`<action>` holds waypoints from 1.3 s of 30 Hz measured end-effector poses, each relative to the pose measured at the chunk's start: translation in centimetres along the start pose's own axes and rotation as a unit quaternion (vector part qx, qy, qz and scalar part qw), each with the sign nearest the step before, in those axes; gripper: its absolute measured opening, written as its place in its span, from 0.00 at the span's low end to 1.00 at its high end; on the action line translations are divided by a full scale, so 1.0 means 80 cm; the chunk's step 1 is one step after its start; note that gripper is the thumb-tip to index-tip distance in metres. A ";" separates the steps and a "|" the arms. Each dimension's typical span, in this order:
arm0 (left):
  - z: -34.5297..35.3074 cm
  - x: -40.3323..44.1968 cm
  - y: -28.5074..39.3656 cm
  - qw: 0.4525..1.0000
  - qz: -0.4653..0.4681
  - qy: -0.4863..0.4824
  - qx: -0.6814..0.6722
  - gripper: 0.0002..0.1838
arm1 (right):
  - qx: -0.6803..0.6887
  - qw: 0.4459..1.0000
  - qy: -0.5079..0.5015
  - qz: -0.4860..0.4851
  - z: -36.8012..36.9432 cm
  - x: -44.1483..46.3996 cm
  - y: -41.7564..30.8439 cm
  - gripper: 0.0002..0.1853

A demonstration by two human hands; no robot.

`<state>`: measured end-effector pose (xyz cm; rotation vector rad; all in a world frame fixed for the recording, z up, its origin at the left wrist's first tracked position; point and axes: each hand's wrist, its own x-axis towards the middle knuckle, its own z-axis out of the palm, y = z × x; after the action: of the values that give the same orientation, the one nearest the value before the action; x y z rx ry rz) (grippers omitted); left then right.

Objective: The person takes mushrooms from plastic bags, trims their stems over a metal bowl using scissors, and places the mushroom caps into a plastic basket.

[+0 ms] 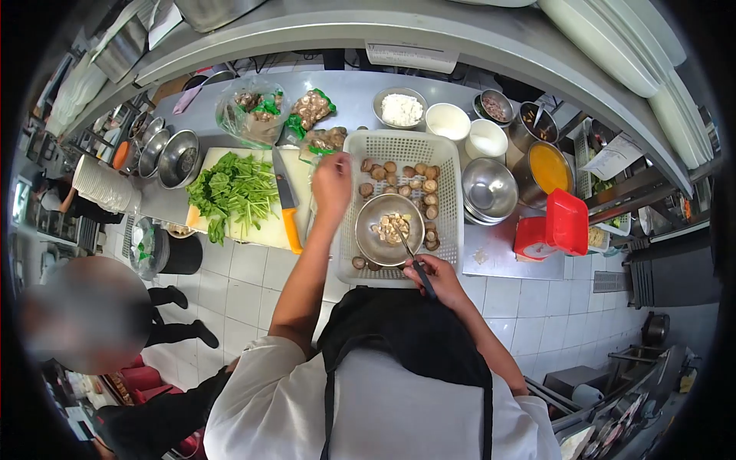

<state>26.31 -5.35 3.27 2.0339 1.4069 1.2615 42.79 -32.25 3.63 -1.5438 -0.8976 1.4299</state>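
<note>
My right hand [441, 282] grips the black handle of a small knife [420, 274], whose blade points into a metal bowl [368, 247]. Pale cut mushroom pieces [392, 228] lie in this bowl. It sits in a white perforated crate [454, 165] among several whole brown mushrooms [418, 176]. At the crate's left side, my left hand [331, 188] is raised with its fingers curled; whatever they hold, if anything, is hidden. Just beyond it lies a plastic bag of mushrooms [328, 139].
Left of the crate, a cutting board [264, 232] bears chopped greens [234, 188] and a yellow-handled knife [288, 211]. Bowls and a pot of orange liquid [548, 170] stand right, near an opened red container [566, 222]. A shelf [475, 27] overhangs; another person stands left.
</note>
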 end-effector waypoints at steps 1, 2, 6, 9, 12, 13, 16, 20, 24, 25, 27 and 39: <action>-0.009 0.016 -0.013 0.998 0.035 0.044 0.035 0.07 | -0.006 1.000 0.001 0.003 0.000 -0.002 -0.003 0.20; -0.019 0.032 -0.026 0.991 0.069 0.088 0.070 0.05 | -0.009 1.000 0.001 -0.006 0.000 -0.002 -0.002 0.20; -0.020 0.075 -0.138 0.973 0.028 -0.057 0.221 0.07 | 0.002 1.000 0.009 -0.016 0.000 -0.002 -0.001 0.21; 0.006 0.092 -0.193 0.949 0.080 -0.208 0.225 0.12 | 0.019 1.000 0.008 0.006 0.000 0.001 0.000 0.21; 0.032 0.094 -0.198 0.946 0.144 -0.230 0.178 0.14 | -0.023 0.999 0.018 -0.018 0.001 0.008 0.013 0.20; 0.039 0.096 -0.199 0.926 0.115 -0.270 0.237 0.22 | -0.046 0.998 0.024 -0.034 0.001 0.011 0.017 0.20; 0.043 0.092 -0.178 0.952 0.121 -0.197 0.199 0.25 | -0.033 0.999 0.020 -0.022 0.004 0.007 0.003 0.20; 0.048 0.092 -0.164 0.936 0.138 -0.215 0.241 0.29 | 0.000 0.999 0.036 -0.032 0.007 0.008 0.008 0.21; 0.077 0.110 -0.182 0.886 0.137 -0.301 0.325 0.23 | -0.029 0.999 0.031 0.020 0.010 0.010 0.003 0.22; 0.083 0.113 -0.187 0.881 0.134 -0.312 0.329 0.21 | -0.032 0.999 0.032 0.016 0.012 0.011 0.004 0.23; 0.094 0.117 -0.188 0.881 0.125 -0.308 0.338 0.17 | -0.036 0.999 0.033 0.018 0.014 0.014 0.006 0.23; 0.078 0.124 -0.158 0.895 0.101 -0.312 0.302 0.14 | -0.039 0.998 0.052 0.011 0.018 0.017 0.006 0.23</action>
<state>25.44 10.08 -4.39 2.7001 1.3692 0.1309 41.46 -31.03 2.64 -1.6742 -0.8849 1.3320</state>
